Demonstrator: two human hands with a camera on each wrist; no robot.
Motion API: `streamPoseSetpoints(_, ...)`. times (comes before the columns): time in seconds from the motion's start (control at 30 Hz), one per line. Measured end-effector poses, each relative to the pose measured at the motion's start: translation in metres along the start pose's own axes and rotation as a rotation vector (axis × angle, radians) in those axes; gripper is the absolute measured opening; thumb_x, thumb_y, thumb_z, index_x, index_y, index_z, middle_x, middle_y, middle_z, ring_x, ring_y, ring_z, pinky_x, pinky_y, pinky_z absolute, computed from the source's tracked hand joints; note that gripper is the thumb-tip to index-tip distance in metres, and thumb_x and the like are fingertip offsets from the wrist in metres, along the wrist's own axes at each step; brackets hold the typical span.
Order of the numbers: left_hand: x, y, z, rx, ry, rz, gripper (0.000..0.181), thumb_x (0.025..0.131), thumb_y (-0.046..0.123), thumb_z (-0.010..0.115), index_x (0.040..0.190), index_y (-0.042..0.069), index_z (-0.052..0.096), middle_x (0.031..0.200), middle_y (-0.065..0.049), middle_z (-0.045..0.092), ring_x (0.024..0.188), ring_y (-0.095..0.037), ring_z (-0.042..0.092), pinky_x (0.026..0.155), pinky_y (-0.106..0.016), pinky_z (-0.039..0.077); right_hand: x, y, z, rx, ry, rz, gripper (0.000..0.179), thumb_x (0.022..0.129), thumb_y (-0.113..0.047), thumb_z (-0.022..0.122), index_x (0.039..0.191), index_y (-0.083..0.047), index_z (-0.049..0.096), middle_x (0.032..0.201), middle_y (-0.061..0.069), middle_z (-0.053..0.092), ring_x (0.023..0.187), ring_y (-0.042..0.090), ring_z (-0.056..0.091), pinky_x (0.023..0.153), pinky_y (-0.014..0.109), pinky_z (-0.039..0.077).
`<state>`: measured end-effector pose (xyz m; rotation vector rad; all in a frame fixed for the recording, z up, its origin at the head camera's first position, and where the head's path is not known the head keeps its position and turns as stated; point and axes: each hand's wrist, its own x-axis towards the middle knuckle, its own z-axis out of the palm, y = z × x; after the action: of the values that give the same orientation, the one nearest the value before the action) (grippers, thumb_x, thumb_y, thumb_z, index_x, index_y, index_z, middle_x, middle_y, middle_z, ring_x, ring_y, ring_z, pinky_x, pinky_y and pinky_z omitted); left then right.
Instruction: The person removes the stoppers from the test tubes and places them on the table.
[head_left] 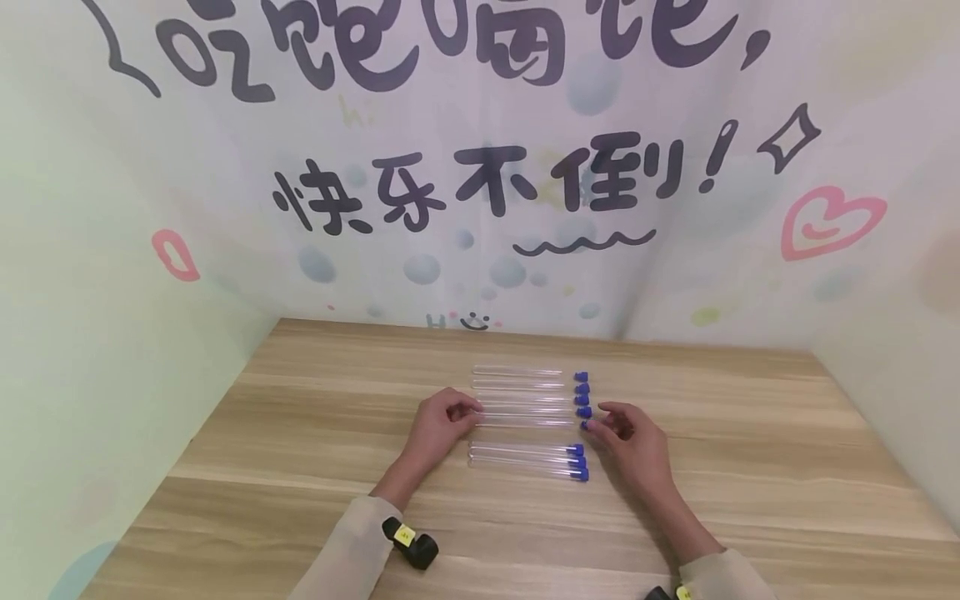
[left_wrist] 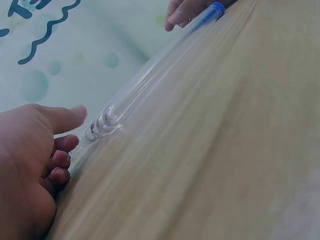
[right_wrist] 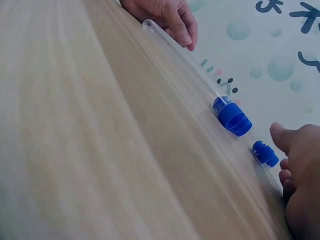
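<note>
Several uncapped clear test tubes [head_left: 521, 385] lie side by side on the table. Closer to the person are three test tubes [head_left: 517, 452] with blue stoppers in their right ends. Loose blue stoppers [head_left: 582, 389] form a column right of the uncapped tubes. My left hand [head_left: 442, 425] is at the rounded left ends of the uncapped tubes; its thumb stands apart from the fingers in the left wrist view. At the nearest loose stopper [right_wrist: 265, 153] is my right hand [head_left: 636, 442], thumb raised and fingers loosely bent beside it.
The wood-grain table [head_left: 300, 467] meets a white printed cloth [head_left: 480, 275] at its back edge. Pale walls [head_left: 97, 333] stand at both sides. A black wrist camera [head_left: 412, 543] is strapped over the left sleeve.
</note>
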<state>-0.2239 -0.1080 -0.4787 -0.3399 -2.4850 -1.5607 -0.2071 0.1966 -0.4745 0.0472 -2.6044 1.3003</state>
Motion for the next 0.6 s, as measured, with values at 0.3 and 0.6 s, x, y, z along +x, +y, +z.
streamPoseSetpoints(0.3, -0.0007, 0.0035, -0.001, -0.013, 0.06, 0.023, 0.007, 0.088, 0.02, 0.071, 0.091, 0.014, 0.071, 0.075, 0.006, 0.058, 0.069, -0.013, 0.051, 0.061, -0.025, 0.044, -0.0025, -0.0002, 0.0005, 0.112, 0.095, -0.053, 0.025, 0.086, -0.025, 0.072, 0.106, -0.011, 0.065, 0.08, 0.003, 0.061, 0.069, 0.015, 0.054, 0.059, 0.02, 0.043)
streamPoseSetpoints(0.6, -0.0052, 0.0061, -0.0011, -0.037, 0.033, -0.007, 0.005, 0.085, 0.02, 0.074, 0.087, 0.018, 0.071, 0.076, 0.007, 0.06, 0.068, -0.013, 0.051, 0.059, -0.024, 0.044, -0.0079, -0.0034, -0.0015, 0.119, -0.024, -0.117, 0.017, 0.086, -0.025, 0.073, 0.099, -0.015, 0.068, 0.078, -0.003, 0.06, 0.073, 0.015, 0.055, 0.062, 0.022, 0.044)
